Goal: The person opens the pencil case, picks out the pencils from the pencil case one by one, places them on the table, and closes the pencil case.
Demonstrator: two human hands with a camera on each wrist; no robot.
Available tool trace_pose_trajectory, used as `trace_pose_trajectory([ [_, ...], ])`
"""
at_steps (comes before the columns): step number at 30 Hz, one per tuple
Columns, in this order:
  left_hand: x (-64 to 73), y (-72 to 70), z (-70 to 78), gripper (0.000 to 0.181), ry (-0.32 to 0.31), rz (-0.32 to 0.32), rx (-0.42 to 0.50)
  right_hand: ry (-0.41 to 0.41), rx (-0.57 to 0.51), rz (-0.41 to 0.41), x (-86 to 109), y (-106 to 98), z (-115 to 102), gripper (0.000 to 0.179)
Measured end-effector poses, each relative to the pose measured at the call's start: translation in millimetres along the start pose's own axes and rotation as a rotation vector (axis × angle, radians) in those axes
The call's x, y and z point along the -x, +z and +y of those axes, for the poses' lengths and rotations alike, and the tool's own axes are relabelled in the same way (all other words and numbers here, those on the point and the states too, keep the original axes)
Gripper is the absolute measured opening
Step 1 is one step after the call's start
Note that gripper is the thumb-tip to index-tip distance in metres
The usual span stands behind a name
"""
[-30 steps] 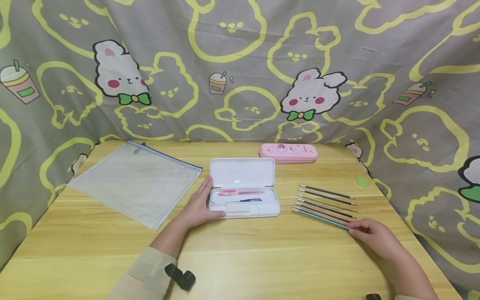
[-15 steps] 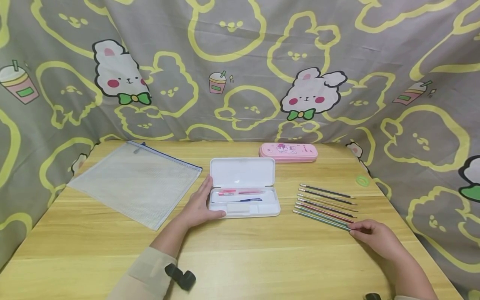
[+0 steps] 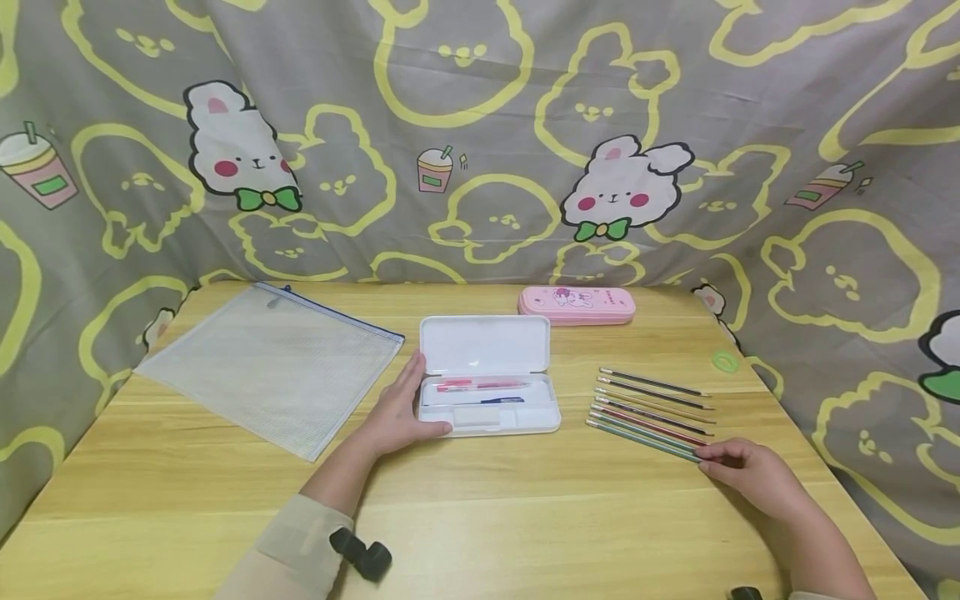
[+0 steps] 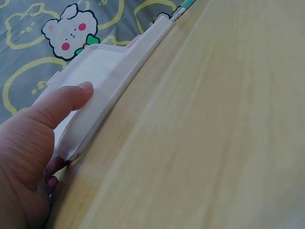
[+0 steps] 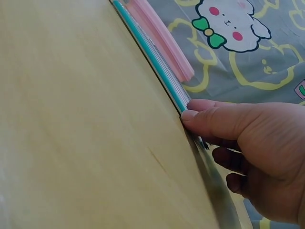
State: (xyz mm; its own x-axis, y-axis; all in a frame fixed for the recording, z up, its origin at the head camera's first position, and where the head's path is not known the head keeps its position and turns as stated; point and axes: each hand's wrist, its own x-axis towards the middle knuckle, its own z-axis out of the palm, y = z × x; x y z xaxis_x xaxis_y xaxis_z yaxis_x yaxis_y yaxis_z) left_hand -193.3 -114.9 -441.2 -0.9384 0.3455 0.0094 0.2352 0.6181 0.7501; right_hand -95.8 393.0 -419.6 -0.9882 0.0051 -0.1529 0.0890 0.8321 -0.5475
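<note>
A white pencil case (image 3: 484, 343) lies with its lid raised on the table. Inside are a pink pen (image 3: 480, 385) and a blue-capped pen (image 3: 504, 400). My left hand (image 3: 392, 421) grips the case's left end; in the left wrist view, its thumb lies over the near rim. To the right, several pencils (image 3: 656, 396) lie side by side, eraser ends towards the case. My right hand (image 3: 753, 477) pinches the far-right end of the nearest teal pencil (image 5: 155, 62) between thumb and index finger. The pinched tip is hidden by the fingers.
A translucent zip pouch (image 3: 270, 375) lies flat at the left. Behind the open case sits a closed pink pencil case (image 3: 577, 306). A small green ring (image 3: 724, 362) lies near the table's right edge. A patterned cloth (image 3: 480, 125) hangs around the table's back and sides.
The nearest teal pencil has shifted slightly towards me, leaving a thin gap beside its neighbour. My right hand moved only a little; my left hand stayed on the white case.
</note>
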Motion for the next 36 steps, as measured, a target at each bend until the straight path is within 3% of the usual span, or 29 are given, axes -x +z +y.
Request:
trace_pose_trajectory([
  [10,0.5,-0.8,-1.4,0.123,-0.004,0.001,0.007,-0.046,-0.042,0.061,-18.8,4,-26,0.036],
  [15,-0.5,-0.7,-2.6,0.122,-0.003,0.002,0.0,-0.111,-0.033,0.098,-43.2,10,-50,0.031],
  [24,0.0,-1.7,-1.2,0.122,-0.003,0.002,-0.001,-0.193,-0.138,0.111,-93.8,24,-108,0.032],
  [36,0.0,2.0,-4.1,0.122,0.004,0.007,-0.006,-0.184,-0.219,0.112,-152.1,42,-172,0.036],
])
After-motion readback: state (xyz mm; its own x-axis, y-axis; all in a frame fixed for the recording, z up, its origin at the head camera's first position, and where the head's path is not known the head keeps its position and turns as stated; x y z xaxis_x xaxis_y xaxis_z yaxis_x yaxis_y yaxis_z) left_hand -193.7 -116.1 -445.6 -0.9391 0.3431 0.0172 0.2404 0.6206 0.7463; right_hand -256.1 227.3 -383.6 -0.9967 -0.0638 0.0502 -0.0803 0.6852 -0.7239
